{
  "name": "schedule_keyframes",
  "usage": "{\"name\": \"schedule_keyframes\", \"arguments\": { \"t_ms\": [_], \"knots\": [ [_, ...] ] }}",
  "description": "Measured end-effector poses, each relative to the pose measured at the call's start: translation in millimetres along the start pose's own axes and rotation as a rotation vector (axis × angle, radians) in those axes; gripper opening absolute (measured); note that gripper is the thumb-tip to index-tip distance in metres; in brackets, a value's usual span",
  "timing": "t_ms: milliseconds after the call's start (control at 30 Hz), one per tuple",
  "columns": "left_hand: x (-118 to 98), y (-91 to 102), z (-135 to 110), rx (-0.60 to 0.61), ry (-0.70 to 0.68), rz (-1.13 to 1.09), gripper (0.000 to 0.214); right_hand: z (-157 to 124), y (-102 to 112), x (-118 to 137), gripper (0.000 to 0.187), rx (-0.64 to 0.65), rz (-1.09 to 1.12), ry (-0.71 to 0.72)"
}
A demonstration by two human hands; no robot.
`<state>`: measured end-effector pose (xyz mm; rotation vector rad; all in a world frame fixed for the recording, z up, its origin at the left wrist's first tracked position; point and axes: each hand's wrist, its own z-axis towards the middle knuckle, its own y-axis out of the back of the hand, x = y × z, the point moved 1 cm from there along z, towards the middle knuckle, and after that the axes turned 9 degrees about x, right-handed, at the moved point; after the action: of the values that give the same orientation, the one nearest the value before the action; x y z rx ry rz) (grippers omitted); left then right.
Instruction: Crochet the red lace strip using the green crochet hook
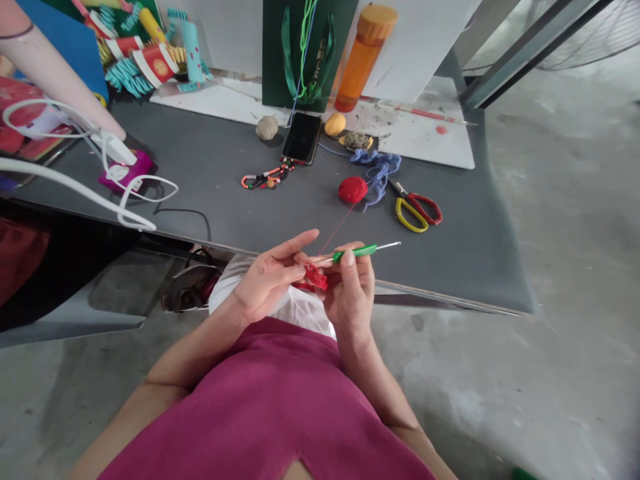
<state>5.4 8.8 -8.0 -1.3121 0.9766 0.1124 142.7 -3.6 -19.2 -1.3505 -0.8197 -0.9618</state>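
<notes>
My right hand (353,293) is closed on a crochet hook (356,253) with a green grip and metal ends. One end points right, and the other reaches toward a small piece of red crochet (316,277). That piece is pinched in my left hand (270,277), whose index finger is raised. A thin red strand climbs from my hands to a red yarn ball (353,190) on the grey table. Beside the ball lie loose blue yarn (377,170) and scissors (417,210) with one yellow and one red handle. My fingers partly hide the crochet piece.
A phone (302,138) with a beaded strap (267,177) lies farther back, between a beige yarn ball (267,127) and a yellow ball (335,124). Behind stand a green bag (275,60) and an orange bottle (365,60). White cables (105,153) and another person's arm (65,73) are at left.
</notes>
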Motion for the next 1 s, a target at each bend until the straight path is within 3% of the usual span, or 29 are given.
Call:
{"name": "schedule_keyframes", "arguments": {
  "t_ms": [500, 700, 833, 1000],
  "knots": [
    [-0.5, 2.7, -1.2, -0.136, -0.132, 0.245, 0.045, -1.7, -2.9, -1.7, 0.032, 0.002, -0.103, 0.043],
    [-2.7, 3.2, -2.8, -0.204, -0.154, 0.318, 0.049, 1.0, -0.1, 0.9, 0.026, -0.023, -0.279, 0.21],
    [-3.4, -1.5, -2.8, -0.255, -0.181, 0.409, 0.05, 1.3, -1.7, 3.0, 0.023, 0.023, -0.289, 0.212],
    [-1.2, -3.7, -0.1, -0.269, -0.157, 0.289, 0.048, 1.7, 3.0, -1.2, 0.017, -0.016, -0.3, 0.218]
  ]
}}
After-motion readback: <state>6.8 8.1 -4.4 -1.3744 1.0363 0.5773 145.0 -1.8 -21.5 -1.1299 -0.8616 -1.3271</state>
